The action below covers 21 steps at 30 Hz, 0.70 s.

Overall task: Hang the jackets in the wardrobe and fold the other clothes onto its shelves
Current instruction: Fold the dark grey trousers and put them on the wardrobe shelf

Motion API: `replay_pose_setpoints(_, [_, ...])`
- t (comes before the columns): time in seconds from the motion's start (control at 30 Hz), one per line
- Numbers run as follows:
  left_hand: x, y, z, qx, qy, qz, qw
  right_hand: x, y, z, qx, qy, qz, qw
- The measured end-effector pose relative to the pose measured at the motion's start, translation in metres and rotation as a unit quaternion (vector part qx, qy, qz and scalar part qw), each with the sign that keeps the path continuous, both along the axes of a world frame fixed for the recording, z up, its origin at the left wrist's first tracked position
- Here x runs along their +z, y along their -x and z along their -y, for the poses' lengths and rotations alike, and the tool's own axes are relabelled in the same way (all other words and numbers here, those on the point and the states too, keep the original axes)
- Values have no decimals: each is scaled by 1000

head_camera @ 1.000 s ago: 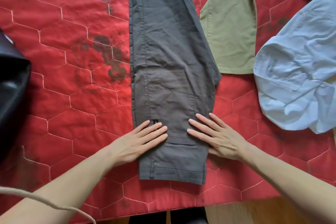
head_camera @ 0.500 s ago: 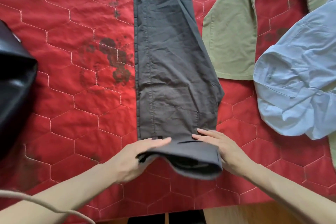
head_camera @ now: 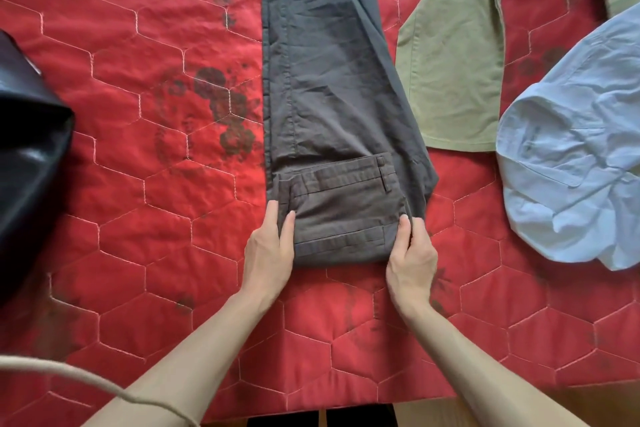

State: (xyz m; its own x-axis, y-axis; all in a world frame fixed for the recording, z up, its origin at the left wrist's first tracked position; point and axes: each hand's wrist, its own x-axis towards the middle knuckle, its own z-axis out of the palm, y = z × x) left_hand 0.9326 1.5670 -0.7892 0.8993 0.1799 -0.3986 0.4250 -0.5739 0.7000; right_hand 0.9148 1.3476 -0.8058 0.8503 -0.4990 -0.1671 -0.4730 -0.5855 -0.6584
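Nearest the camera, a pale cord (head_camera: 69,374) curves across the lower left corner, and a strip of wooden floor (head_camera: 519,402) shows past the near edge of a red quilted bedspread (head_camera: 138,253) stitched in hexagons. 2 bare forearms reach forward onto it. The left hand (head_camera: 268,251) grips the left edge of the folded waist end of a pair of dark grey trousers (head_camera: 332,107), thumb on top of the cloth and the other fingers along its side. The right hand (head_camera: 412,256) pinches the right edge of the same fold, thumb on top and fingers curled beside and under it. That fold lies doubled back over the rest of the trousers, waistband and 1 belt loop facing up, while the legs run straight away to the far edge of view at the centre of the bedspread. Left of them lies a glossy black garment (head_camera: 27,156). To the right, a light blue shirt (head_camera: 571,177) lies crumpled, and farther off an olive green garment (head_camera: 457,73) is spread flat, just beside the trouser legs.
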Motion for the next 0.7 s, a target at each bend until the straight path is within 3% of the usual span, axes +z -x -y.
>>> replay_pose_setpoints(0.13, [4, -9, 12, -1, -32, 73, 997, -7, 0, -14, -84, 28, 31, 996])
replay_pose_setpoints(0.27, [-5, -18, 14, -16, -84, 107, 991, -11, -6, -25, -137, 100, -2, 986])
replay_pose_setpoints(0.43, [-5, -31, 13, -15, -163, 86, 983, -12, -16, -21, -78, 245, -88, 962])
replay_pose_setpoints(0.57, [5, -30, 14, 18, -196, 67, 978, 6, -22, -10, -71, 207, -58, 974])
replay_pose_setpoints(0.63, [10, -25, 18, -28, -229, 155, 960, 22, -29, -11, 14, 200, 28, 979])
replay_pose_setpoints(0.7, [8, -17, 26, -175, -235, 248, 923, 34, -36, -19, 194, 191, 96, 957])
